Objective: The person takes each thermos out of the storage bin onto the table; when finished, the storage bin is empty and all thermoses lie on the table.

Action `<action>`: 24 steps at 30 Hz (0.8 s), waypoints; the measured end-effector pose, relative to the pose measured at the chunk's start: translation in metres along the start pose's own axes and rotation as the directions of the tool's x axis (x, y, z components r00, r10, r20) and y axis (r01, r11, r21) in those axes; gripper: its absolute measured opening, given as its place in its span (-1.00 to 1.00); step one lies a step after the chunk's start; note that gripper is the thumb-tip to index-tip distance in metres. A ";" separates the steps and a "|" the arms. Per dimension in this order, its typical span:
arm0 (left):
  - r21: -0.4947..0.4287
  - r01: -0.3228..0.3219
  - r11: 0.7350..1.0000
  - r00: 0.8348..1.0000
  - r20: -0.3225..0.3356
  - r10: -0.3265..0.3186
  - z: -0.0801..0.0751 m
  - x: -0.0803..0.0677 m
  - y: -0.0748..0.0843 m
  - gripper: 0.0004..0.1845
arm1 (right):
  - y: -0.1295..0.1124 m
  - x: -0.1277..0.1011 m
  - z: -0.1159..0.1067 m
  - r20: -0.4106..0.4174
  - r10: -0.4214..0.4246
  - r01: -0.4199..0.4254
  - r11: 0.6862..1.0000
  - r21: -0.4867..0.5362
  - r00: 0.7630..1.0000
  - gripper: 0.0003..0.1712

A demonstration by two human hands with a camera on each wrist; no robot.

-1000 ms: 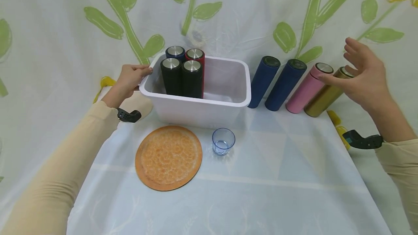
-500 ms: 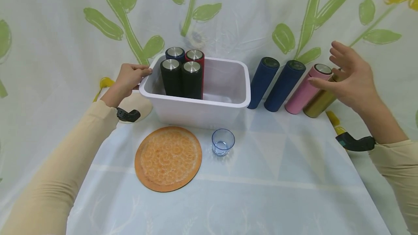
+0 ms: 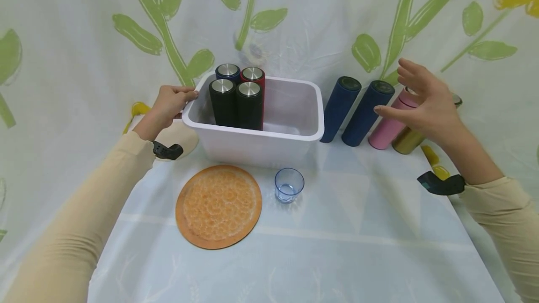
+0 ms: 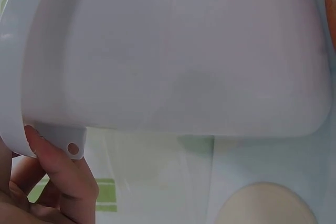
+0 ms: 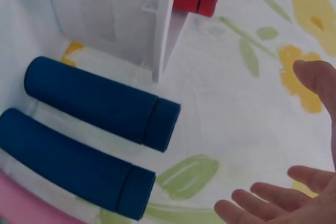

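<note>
My left hand [image 3: 167, 106] grips the rim of a white plastic tub [image 3: 257, 148] at its left end; the left wrist view shows the fingers [image 4: 63, 166] curled at the rim. Inside the tub's left half stand two black thermos bottles [image 3: 222, 106], a blue one [image 3: 228, 70] and a red one [image 3: 253, 74]. My right hand [image 3: 429, 106] hovers with fingers spread, holding nothing, in front of a pink thermos [image 3: 383, 130] and a gold thermos [image 3: 406, 142], partly hiding both. Just left of it are two blue thermoses [image 3: 340, 109], nearer the tub.
An orange round mat [image 3: 219, 207] lies on the table [image 3: 328, 256] before the tub. Beside it stands a clear blue glass [image 3: 288, 186]. A beige round object [image 3: 181, 139] sits under the left wrist. A flowered cloth [image 3: 311, 22] hangs behind.
My right hand has moved left, from over the gold thermos to in front of the pink one, close to the second blue one. The left hand has stayed at the tub's rim.
</note>
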State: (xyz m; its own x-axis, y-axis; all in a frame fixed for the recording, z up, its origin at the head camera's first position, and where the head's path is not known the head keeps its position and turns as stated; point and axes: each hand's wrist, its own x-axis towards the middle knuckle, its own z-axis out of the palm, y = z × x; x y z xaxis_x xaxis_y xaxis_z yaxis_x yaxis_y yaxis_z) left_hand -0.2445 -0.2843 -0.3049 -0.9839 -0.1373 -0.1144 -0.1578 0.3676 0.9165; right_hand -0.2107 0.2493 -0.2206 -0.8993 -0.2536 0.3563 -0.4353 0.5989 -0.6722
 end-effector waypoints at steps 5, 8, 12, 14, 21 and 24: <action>-0.002 -0.007 1.000 1.000 0.015 0.007 0.002 0.000 0.000 -0.45 | -0.006 -0.001 0.005 0.015 0.007 -0.007 1.000 0.003 1.000 0.10; -0.001 -0.002 1.000 1.000 0.019 0.002 0.002 -0.001 -0.002 -0.44 | -0.010 0.000 0.009 0.015 -0.005 0.005 1.000 0.011 1.000 0.09; 0.003 0.001 1.000 1.000 0.022 -0.001 0.002 -0.001 -0.005 -0.43 | -0.015 0.003 0.017 0.021 -0.033 0.032 0.998 0.045 0.999 0.08; 0.009 0.002 1.000 1.000 0.022 -0.003 0.002 -0.001 -0.006 -0.43 | -0.017 0.004 0.020 0.021 -0.043 0.041 0.997 0.066 0.999 0.08; 0.014 -0.004 1.000 1.000 0.028 0.004 0.001 -0.002 -0.004 -0.44 | -0.026 0.007 0.032 0.009 -0.061 0.060 0.996 0.065 0.998 0.05; 0.011 -0.007 1.000 1.000 0.031 0.006 0.000 -0.003 -0.001 -0.44 | -0.030 0.009 0.036 0.007 -0.068 0.067 0.995 0.068 0.998 0.04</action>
State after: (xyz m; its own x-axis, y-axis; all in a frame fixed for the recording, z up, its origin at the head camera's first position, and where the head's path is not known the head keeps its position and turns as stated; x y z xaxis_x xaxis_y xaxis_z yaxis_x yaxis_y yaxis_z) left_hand -0.2415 -0.2847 -0.3057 -0.9870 -0.1066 -0.1203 -0.1521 0.3784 0.9130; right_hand -0.2073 0.2012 -0.2207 -0.8678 -0.2989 0.3969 -0.4969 0.5272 -0.6893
